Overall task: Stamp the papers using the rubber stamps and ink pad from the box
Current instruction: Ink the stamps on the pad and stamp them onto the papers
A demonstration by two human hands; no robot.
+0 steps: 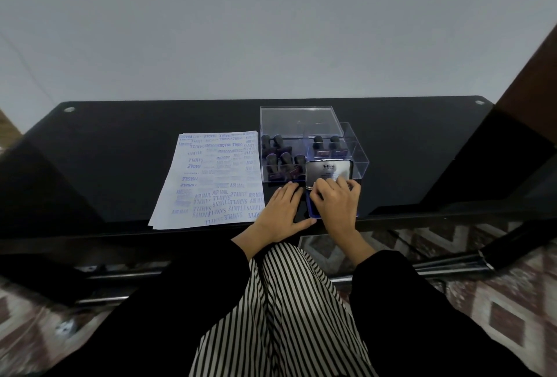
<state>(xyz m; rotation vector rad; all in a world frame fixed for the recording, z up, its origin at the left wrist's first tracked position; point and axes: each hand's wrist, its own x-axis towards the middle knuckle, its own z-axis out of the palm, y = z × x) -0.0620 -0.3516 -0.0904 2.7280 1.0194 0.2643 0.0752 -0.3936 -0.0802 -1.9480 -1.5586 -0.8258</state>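
Observation:
A stack of white papers (211, 180) covered in blue stamp marks lies on the black table. To its right stands a clear box (355, 162) with several dark-handled rubber stamps (283, 159) upright in its compartments. In front of the box sits the blue ink pad (313, 211), its silver lid (328, 169) tilted up towards the box. My right hand (334, 205) covers the pad, its bent fingers and thumb holding the lid's lower part. My left hand (283, 212) rests flat on the table, against the pad's left side.
The clear box lid (298, 120) stands behind the box. The black glass table (120, 159) reaches to a grey wall, with its front edge just under my wrists. A dark wooden post (530, 90) rises at the right. Patterned carpet (497, 310) lies below.

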